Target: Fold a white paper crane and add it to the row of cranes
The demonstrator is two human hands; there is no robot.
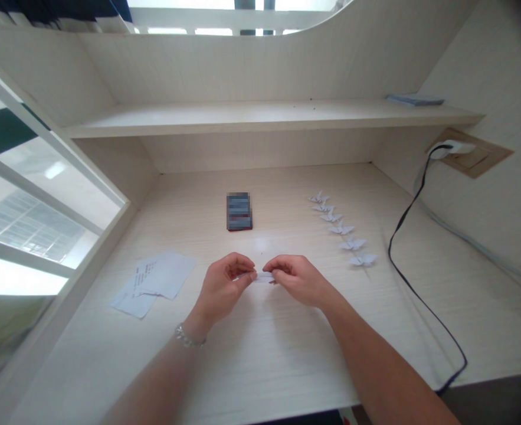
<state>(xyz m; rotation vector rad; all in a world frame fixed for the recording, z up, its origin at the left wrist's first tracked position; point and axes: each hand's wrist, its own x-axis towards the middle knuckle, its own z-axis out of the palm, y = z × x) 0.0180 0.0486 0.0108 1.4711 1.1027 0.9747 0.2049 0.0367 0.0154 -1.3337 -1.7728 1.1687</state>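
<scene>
My left hand [222, 289] and my right hand [298, 280] meet above the middle of the pale wood-grain desk [260, 354]. Between their fingertips is a small folded piece of white paper [264, 277], held from both sides and partly hidden by my fingers. A silver chain bracelet [188, 336] circles my left wrist. Beyond my right hand, several white origami cranes [335, 227] stand in a slanted row. Nearest my left hand lie loose white paper sheets [154, 283] with printed lines.
A dark rectangular object with a blurred cover [239, 211] lies at the desk's back. A black cable [413, 260] runs from a wall socket [457, 150] down past the desk's front edge. A shelf [260, 118] spans above, with a flat blue item [415, 100] on it. A window is at left.
</scene>
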